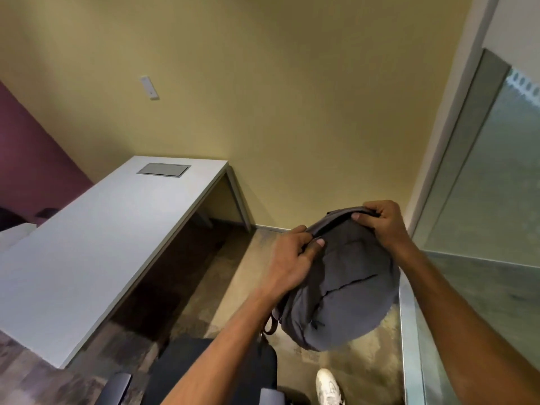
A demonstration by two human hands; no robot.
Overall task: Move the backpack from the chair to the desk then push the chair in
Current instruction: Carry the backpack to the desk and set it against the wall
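A dark grey backpack [340, 283] hangs in the air at the right, above the floor and to the right of the chair. My left hand [292, 260] grips its top edge on the left side. My right hand [380, 219] grips the top edge on the right. The black chair [210, 372] is at the bottom centre, its seat partly hidden by my left forearm, with grey armrests showing. The white desk [87, 238] stretches along the left, apart from the backpack.
A grey cable hatch [163, 170] is set into the desk's far end. A yellow wall stands behind. A glass partition with a metal frame [409, 331] runs along the right. My white shoe [328, 387] is on the floor by the chair.
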